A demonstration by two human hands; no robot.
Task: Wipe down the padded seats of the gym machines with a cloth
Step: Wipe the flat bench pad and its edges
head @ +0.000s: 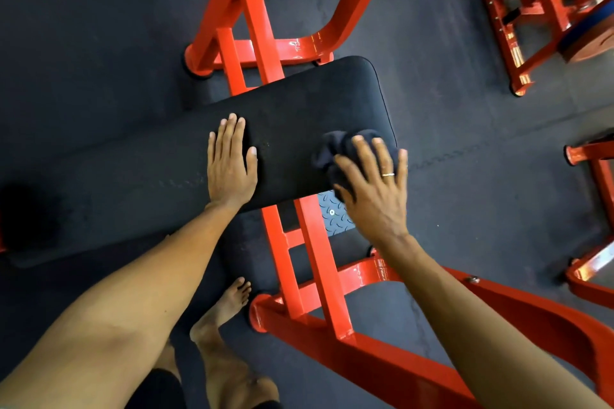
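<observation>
A long black padded seat (299, 103) runs from the left edge to the middle of the view, mounted on an orange steel frame (315, 276). My left hand (231, 164) lies flat on the pad with straight fingers, near its front edge. My right hand (373, 186) presses a bunched dark cloth (332, 153) onto the pad's right end, fingers spread over the cloth. A ring shows on one finger. Part of the cloth is hidden under my palm.
Dark rubber floor (465, 143) surrounds the machine. Another orange machine with a weight plate (548, 10) stands at the top right, and more orange frame parts (594, 209) sit at the right edge. My bare foot (226, 325) stands beside the frame's front foot.
</observation>
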